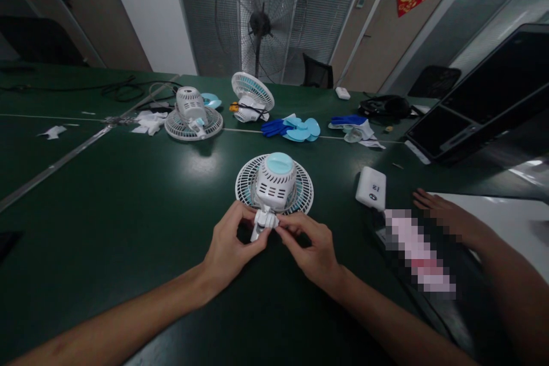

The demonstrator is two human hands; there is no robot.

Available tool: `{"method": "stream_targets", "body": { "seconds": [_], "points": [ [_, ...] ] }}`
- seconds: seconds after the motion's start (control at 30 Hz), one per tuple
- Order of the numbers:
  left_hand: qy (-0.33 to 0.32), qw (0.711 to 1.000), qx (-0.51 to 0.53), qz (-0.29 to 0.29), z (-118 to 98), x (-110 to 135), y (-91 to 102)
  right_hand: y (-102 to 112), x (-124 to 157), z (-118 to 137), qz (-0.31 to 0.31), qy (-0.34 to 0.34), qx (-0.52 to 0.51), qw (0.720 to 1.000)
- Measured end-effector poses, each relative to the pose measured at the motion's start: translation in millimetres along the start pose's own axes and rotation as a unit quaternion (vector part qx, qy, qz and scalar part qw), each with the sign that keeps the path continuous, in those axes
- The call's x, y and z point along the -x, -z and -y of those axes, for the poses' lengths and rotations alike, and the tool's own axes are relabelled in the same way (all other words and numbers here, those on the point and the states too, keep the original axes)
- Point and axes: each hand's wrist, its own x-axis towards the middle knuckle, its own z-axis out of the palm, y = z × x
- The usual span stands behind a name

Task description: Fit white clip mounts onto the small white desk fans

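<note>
A small white electric fan (277,186) lies with its round grille (305,189) down on the dark green table, its motor housing with a light blue cap pointing up. At the near side of the housing sticks out a white clip bracket (262,223). My left hand (231,243) pinches the bracket from the left between thumb and fingers. From the right, my right hand (311,243) is closed with its thumb and fingertips on a small white piece at the bracket's side. My fingertips partly hide the bracket.
Farther back stand two similar fans, one face down (191,111) and one tilted (253,97). Light blue fan blades (302,129) and blue gloves (274,127) lie behind. Another person's hand (441,211) rests at right, near a white power bank (371,187) and a monitor (484,91).
</note>
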Motion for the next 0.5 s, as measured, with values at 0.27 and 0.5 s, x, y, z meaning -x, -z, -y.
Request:
{"method": "stream_targets", "body": {
  "seconds": [0.27,0.5],
  "points": [
    [0.008,1.0,0.009,-0.004,2.6,1.7,-1.4,-1.3,0.2,-1.9,0.004,0.005,0.002,1.0],
    [-0.016,1.0,0.003,-0.015,2.8,1.9,-1.7,-1.3,-1.6,-3.8,0.005,-0.003,0.0,1.0]
  ]
}}
